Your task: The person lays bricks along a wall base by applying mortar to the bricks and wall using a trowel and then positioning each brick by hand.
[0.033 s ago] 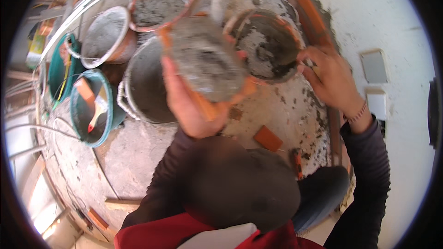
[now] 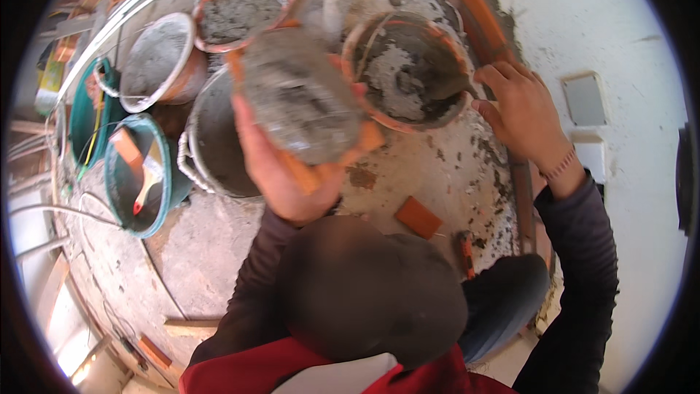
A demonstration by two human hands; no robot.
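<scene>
Gripping brick (image 2: 370, 138) — left hand (image 2: 290, 184); right hand (image 2: 521, 113) closed round trowel (image 2: 450, 87), bucket's (image 2: 437, 45) three o'clock — mortar (image 2: 302, 95) already heaped, brick not yet set down.

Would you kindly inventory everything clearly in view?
Mortared brick: 1, orange and grey, centre
Orange-rimmed buckets: 2, orange and grey, top
White-rimmed bucket: 1, white, upper left
Large bucket: 1, grey, left of centre
Teal buckets: 2, teal, left
Paintbrush: 1, pale and red, in teal bucket
Orange block: 1, orange, beside paintbrush
Floor brick: 1, orange, right of centre
Hand tool: 1, orange and dark, below floor brick
Wood strip: 1, brown, lower left
Brick row: 1, orange, along wall
Wall boxes: 2, grey and white, on wall
Left hand: 1, bare, holding mortared brick
Right hand: 1, bare, beside orange-rimmed bucket, grip unclear
Sleeves: 2, dark, lower edge
</scene>
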